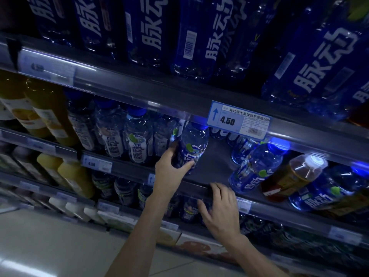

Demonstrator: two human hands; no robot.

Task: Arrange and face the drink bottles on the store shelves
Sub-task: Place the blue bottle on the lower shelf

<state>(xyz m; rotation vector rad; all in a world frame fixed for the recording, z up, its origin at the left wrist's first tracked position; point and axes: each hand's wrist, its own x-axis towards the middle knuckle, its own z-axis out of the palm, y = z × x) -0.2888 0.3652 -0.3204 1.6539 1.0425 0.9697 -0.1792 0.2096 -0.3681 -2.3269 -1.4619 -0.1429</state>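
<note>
Price tag (237, 120) marked 4.50 just above; white-labelled bottles (137, 142) packed close on the left, bare shelf (215, 156) and a leaning blue bottle (257, 166) on the right. Left hand (169, 166) wrapped round the lower body of the held bottle (194, 142), thumb across its label. Clear blue plastic, blue cap, at the shelf front. Right hand (219, 206) resting relaxed-fingered on the front rail (191, 186), gripping nothing.

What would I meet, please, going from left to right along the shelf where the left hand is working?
Yellow juice bottles → white-labelled clear bottles → gripped blue bottle, held by the left hand → bare shelf floor → second blue bottle → amber white-capped bottle → third blue bottle.
</note>
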